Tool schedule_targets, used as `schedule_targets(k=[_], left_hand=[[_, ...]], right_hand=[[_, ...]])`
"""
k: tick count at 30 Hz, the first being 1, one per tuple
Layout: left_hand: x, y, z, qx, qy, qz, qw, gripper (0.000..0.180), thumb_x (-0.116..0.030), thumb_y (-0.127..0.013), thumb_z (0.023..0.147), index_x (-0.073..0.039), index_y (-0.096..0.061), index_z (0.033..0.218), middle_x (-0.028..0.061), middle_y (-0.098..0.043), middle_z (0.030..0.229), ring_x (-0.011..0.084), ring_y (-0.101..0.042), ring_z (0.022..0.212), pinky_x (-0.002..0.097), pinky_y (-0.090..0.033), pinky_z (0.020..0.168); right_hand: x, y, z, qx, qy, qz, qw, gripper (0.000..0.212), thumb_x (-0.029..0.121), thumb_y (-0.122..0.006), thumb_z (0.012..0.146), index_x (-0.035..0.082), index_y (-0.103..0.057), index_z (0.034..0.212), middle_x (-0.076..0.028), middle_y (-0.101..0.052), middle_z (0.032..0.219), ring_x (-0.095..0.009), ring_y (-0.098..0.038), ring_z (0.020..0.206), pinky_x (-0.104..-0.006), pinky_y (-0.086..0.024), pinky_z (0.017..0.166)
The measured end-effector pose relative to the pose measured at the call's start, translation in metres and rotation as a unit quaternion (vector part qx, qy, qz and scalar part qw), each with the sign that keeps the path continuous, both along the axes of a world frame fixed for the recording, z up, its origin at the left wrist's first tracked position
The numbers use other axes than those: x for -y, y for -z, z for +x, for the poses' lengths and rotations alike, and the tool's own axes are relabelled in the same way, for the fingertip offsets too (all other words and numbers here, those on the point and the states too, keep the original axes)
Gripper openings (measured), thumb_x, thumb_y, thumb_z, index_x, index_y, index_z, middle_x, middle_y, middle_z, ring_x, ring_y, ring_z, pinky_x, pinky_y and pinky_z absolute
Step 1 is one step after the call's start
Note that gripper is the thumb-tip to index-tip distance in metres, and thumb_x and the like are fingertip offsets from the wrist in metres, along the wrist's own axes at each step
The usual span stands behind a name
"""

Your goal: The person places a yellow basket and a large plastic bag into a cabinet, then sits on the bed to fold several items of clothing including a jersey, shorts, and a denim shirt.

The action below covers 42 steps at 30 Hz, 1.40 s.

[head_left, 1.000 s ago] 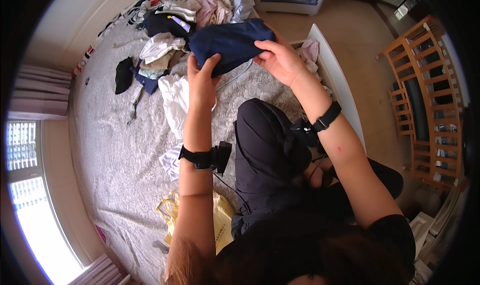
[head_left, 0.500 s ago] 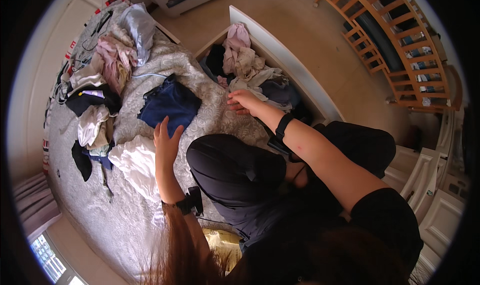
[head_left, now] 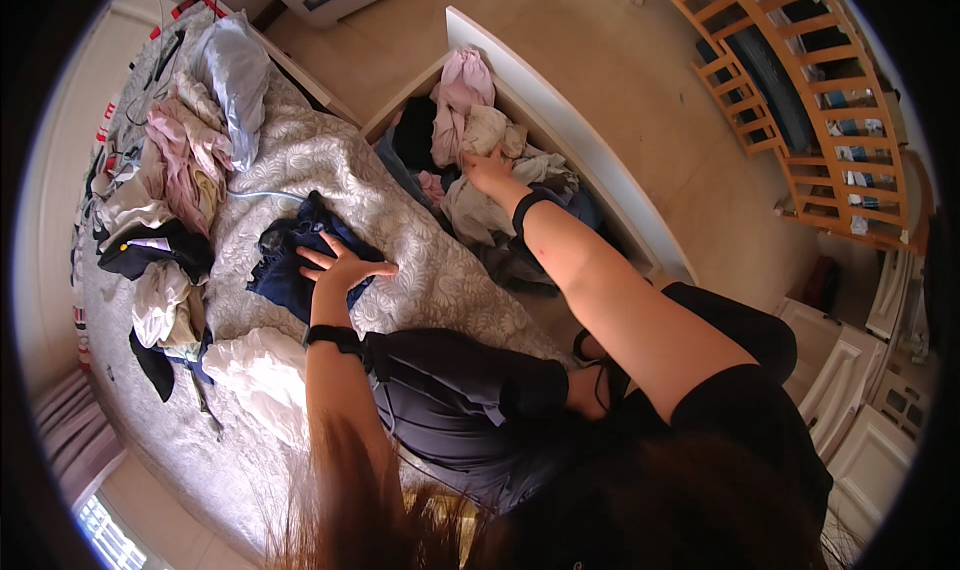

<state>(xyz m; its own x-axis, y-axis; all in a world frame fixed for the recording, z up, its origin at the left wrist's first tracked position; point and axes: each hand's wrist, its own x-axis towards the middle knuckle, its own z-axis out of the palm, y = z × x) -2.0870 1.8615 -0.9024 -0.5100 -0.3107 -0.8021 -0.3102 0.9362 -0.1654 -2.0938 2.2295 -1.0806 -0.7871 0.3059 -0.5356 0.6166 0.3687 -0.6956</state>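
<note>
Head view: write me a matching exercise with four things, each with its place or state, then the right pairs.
1. Left hand
2. Right hand
3. Dark blue garment
4. Slatted wooden frame

A. Lying on the bed, partly hidden from view
B. Standing at the upper right of the picture
C. Fingers spread wide
D. At the clothes in the open drawer

Pairs: 1-C, 2-D, 3-A, 4-B

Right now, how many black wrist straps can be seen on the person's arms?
2: one black strap just behind the left hand, which is spread over the navy cloth; another strap behind the right hand, which is at the clothes in the open drawer. Neither is hidden.
</note>
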Motion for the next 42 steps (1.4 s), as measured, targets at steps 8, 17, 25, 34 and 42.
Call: schedule_targets(k=[8, 17, 25, 34, 42], left_hand=[[-0.030, -0.019, -0.006, -0.020, -0.027, 0.057, 0.998, 0.203, -0.077, -0.110, 0.054, -0.020, 0.037, 0.182, 0.0406, 0.051, 0.176, 0.0737, 0.035, 0.164, 0.0846, -0.008, 0.136], [0.019, -0.129, 0.116, -0.138, 0.012, 0.127, 0.982, 0.179, -0.076, -0.102, 0.068, -0.021, 0.022, 0.185, 0.0368, 0.020, 0.185, 0.0682, 0.006, 0.170, 0.0814, -0.021, 0.134], [-0.078, -0.416, 0.346, -0.025, -0.273, 0.822, 0.499, 0.111, -0.052, -0.085, 0.107, -0.013, -0.021, 0.188, 0.0129, -0.038, 0.189, 0.0428, -0.040, 0.172, 0.0728, -0.037, 0.134], [0.024, -0.482, 0.530, -0.205, -0.253, 0.747, 0.579, 0.071, -0.028, -0.085, 0.108, -0.002, -0.056, 0.168, 0.0111, -0.076, 0.151, 0.0251, -0.072, 0.140, 0.0476, -0.058, 0.118], [0.134, -0.582, 0.605, -0.397, -0.269, 0.678, 0.557, 0.088, -0.049, -0.088, 0.100, 0.000, -0.056, 0.165, 0.0204, -0.067, 0.150, 0.0382, -0.068, 0.139, 0.0554, -0.058, 0.119]], right_hand=[[-0.097, -0.009, 0.004, -0.209, 0.358, -0.217, 0.884, 0.032, 0.018, -0.078, 0.116, 0.007, -0.083, 0.146, -0.008, -0.085, 0.137, -0.018, -0.076, 0.120, -0.0355, -0.059, 0.108], [-0.087, -0.389, 0.170, -0.297, 0.228, -0.580, 0.724, 0.043, 0.026, -0.073, 0.119, 0.011, -0.070, 0.159, -0.006, -0.076, 0.150, -0.023, -0.075, 0.136, -0.0478, -0.063, 0.118], [0.003, -0.597, 0.407, -0.231, 0.090, -0.811, 0.530, 0.052, 0.031, -0.054, 0.124, -0.006, -0.064, 0.159, -0.020, -0.076, 0.154, -0.033, -0.078, 0.134, -0.0516, -0.065, 0.115], [0.054, -0.652, 0.572, -0.171, 0.055, -0.759, 0.626, 0.066, 0.049, -0.070, 0.117, 0.005, -0.060, 0.166, -0.018, -0.070, 0.161, -0.034, -0.068, 0.148, -0.0553, -0.058, 0.123], [0.044, -0.661, 0.600, -0.323, 0.062, -0.365, 0.871, 0.034, 0.023, -0.076, 0.108, 0.013, -0.062, 0.079, 0.007, -0.052, 0.081, -0.007, -0.047, 0.079, -0.0303, -0.038, 0.077]])
